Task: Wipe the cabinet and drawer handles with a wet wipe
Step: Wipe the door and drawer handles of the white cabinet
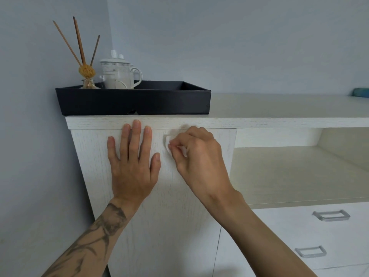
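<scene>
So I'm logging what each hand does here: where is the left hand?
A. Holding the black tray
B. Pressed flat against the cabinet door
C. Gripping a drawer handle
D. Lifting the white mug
B: the left hand lies open with fingers spread on the cabinet door, while the right hand pinches the wet wipe beside it.

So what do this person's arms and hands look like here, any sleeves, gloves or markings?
Both arms are bare to the frame edge: no sleeves, gloves, watch or rings show. The left forearm carries a large dark tattoo of branching, sweeping lines running up to the wrist. The left hand and right hand are unmarked, nails short and plain.
</scene>
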